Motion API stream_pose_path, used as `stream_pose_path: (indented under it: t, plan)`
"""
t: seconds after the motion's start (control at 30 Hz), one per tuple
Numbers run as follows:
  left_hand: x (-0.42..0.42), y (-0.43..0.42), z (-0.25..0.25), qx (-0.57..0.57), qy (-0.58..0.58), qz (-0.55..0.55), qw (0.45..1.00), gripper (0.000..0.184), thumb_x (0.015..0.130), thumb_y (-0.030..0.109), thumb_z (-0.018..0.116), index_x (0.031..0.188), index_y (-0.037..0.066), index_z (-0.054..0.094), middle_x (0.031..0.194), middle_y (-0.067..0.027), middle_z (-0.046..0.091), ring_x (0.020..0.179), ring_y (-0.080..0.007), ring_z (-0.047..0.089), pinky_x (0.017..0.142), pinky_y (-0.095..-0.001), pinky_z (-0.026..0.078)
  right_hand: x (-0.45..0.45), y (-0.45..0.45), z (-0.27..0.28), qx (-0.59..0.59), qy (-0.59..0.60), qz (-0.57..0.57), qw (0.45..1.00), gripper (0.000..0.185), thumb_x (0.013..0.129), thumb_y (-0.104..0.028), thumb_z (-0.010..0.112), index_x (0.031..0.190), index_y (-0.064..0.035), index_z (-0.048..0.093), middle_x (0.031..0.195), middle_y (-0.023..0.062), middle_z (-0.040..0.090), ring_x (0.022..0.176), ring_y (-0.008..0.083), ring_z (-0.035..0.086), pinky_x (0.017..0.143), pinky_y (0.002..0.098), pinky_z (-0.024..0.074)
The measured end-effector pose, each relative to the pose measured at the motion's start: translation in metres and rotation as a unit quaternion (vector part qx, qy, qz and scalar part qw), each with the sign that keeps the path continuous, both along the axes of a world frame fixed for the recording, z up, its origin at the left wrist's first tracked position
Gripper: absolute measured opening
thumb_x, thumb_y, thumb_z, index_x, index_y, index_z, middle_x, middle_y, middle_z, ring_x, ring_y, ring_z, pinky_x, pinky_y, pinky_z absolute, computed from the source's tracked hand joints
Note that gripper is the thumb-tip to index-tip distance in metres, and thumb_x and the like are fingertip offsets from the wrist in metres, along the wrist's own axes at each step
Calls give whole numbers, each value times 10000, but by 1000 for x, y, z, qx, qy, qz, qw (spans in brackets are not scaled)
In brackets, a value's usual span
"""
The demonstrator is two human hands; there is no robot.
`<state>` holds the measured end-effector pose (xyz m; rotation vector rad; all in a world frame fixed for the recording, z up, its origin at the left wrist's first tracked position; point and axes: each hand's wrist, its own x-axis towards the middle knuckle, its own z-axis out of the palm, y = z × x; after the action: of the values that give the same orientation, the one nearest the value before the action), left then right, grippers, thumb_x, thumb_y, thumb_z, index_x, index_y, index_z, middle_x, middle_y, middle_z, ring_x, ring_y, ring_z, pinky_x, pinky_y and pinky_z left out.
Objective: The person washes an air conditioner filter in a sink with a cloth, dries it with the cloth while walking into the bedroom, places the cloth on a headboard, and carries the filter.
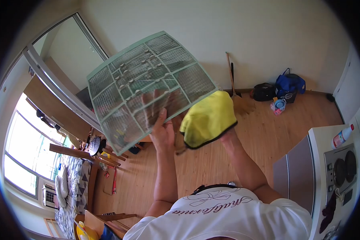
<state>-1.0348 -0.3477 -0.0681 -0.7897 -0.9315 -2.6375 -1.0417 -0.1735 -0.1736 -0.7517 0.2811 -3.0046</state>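
My left hand (163,134) grips the lower edge of a pale green mesh air filter (152,76), thumb on the near face and the other fingers showing dimly through the mesh. The filter is held up and tilted, its frame divided into several panels by ribs. A yellow cloth (210,118) with a dark border drapes over my right hand (229,135), covering its fingers. The cloth meets the filter's lower right corner; whether it presses on the mesh I cannot tell.
Against the far wall stand a broom (233,80), a black bag (264,92) and a blue bag (291,83). On the right, a counter holds a stove (340,170) and a bottle (342,136). A bed (74,180) and wooden furniture (74,152) are at left.
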Motion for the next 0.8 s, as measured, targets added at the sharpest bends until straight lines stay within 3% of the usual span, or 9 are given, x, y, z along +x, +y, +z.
stream_pose_path:
  t: [0.07, 0.13, 0.2, 0.3, 0.4, 0.5, 0.6, 0.73, 0.8]
  plan:
    - [1, 11, -5, -14, 6, -9, 1000, 621, 828, -117, 441, 1379, 111, 264, 1373, -141, 349, 1228, -271, 387, 1022, -389, 353, 1, -32, 26, -37, -47, -20, 998, 399, 918, -310, 453, 1237, -70, 438, 1200, 83, 517, 1073, 240, 524, 897, 386, 453]
    - [-5, 23, -27, 6, -67, -6, 998, 658, 831, -106, 450, 1399, 118, 204, 1400, -134, 306, 1239, -281, 375, 1026, -396, 340, 5, -47, 59, 112, -128, -226, 959, 300, 897, -181, 523, 1150, -23, 491, 1100, 84, 564, 967, 189, 575, 811, 307, 495]
    - [17, 33, -13, -23, -9, -40, 999, 695, 828, -97, 471, 1410, 126, 164, 1418, -134, 276, 1261, -273, 344, 1039, -388, 315, -13, -46, 69, 70, -157, -346, 923, 189, 876, 4, 457, 1052, 29, 522, 989, 97, 588, 845, 158, 594, 740, 268, 490]
    - [23, 44, -21, -64, 3, -18, 998, 715, 822, -93, 493, 1412, 124, 153, 1416, -145, 275, 1297, -257, 280, 1057, -364, 280, -30, -37, 54, 65, -130, -385, 912, 167, 867, 4, 478, 1019, 31, 543, 965, 90, 596, 856, 153, 591, 756, 262, 484]
    - [21, 39, -17, -72, 7, -14, 997, 711, 826, -83, 495, 1413, 116, 146, 1412, -151, 277, 1284, -288, 305, 1054, -378, 282, -32, -36, 61, -14, -123, -396, 910, 134, 871, -36, 510, 970, 37, 563, 933, 84, 609, 799, 146, 600, 713, 252, 495]
    - [33, 39, -6, -83, 17, -29, 996, 701, 828, -67, 501, 1411, 108, 152, 1410, -157, 277, 1262, -332, 336, 1051, -395, 287, -37, -9, 60, 50, -270, -364, 890, 177, 865, 18, 467, 1007, 60, 565, 941, 98, 624, 720, 162, 625, 629, 258, 522]
    - [33, 37, -5, -91, 15, -31, 995, 703, 826, -55, 508, 1410, 104, 152, 1407, -170, 277, 1239, -368, 361, 1046, -416, 292, -38, -3, 58, 8, -164, -353, 921, 193, 862, 20, 475, 1031, 62, 560, 953, 110, 629, 752, 179, 638, 649, 272, 534]
    - [28, 30, -12, -109, -13, -16, 994, 722, 816, -64, 512, 1413, 106, 142, 1405, -182, 274, 1241, -371, 356, 1034, -425, 310, -60, 24, 38, -2, -155, -298, 942, 175, 867, -6, 484, 1014, 33, 571, 963, 113, 626, 766, 192, 641, 635, 268, 537]
    - [32, 25, -1, -87, 22, -28, 996, 725, 803, -78, 515, 1409, 102, 160, 1406, -190, 266, 1237, -381, 356, 1018, -425, 335, -60, 34, 33, 46, -148, -313, 937, 165, 874, -77, 523, 1006, 3, 580, 939, 76, 626, 766, 184, 629, 658, 282, 520]
